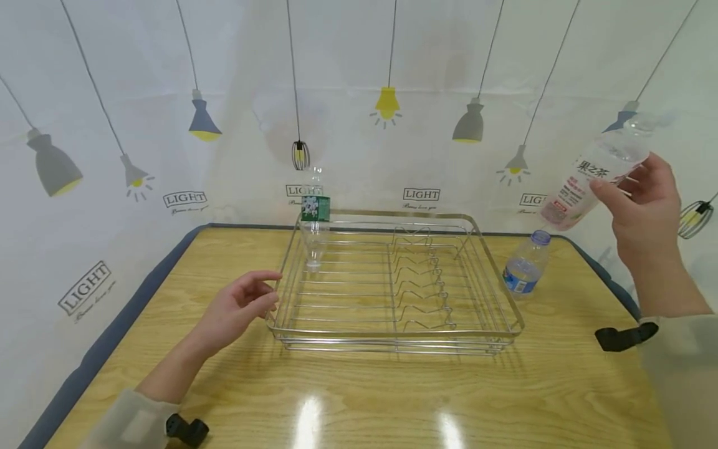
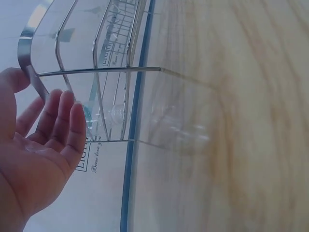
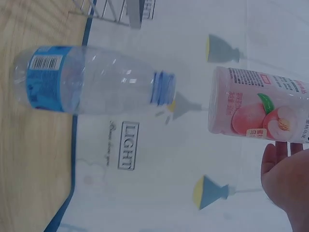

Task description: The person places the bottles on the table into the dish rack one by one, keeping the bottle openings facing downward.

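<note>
A clear plastic bottle with a pink peach label is in my right hand. The hand grips its side and holds it above the table, tilted with its neck up and to the right. Below it an uncapped water bottle with a blue label stands upright on the table. My left hand is at the left rim of a wire dish rack, its fingertips right at the metal and fingers loosely bent. Inside the rack's left end, a clear bottle with a green label stands neck down.
The rack takes up the middle of the wooden table, with a row of bent wire dividers in its right half. A white sheet printed with hanging lamps surrounds the table's back and sides.
</note>
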